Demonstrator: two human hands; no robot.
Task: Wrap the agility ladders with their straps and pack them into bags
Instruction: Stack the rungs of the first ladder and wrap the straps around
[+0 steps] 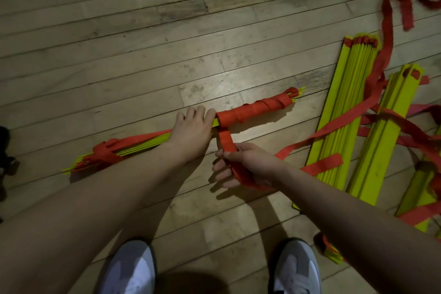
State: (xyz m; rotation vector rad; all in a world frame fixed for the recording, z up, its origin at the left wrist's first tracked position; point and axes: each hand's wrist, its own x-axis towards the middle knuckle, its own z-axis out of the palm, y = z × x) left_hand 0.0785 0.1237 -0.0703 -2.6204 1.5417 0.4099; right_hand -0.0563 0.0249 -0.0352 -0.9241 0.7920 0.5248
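A bundle of yellow ladder rungs [152,141] lies across the wooden floor. Red strap [248,112] is wound round its right half, and more strap bunches at its left end. My left hand [191,129] grips the bundle near its middle, just left of the wound part. From the wrapping a length of red strap [226,142] runs taut down to my right hand [241,164], which holds it across the palm under the thumb. The strap trails off to the right past my wrist.
At the right lie several more stacks of yellow rungs [346,112] with loose red straps [389,21] tangled over them. My two grey shoes [130,270] stand at the bottom edge. A dark object [6,150] sits at the far left.
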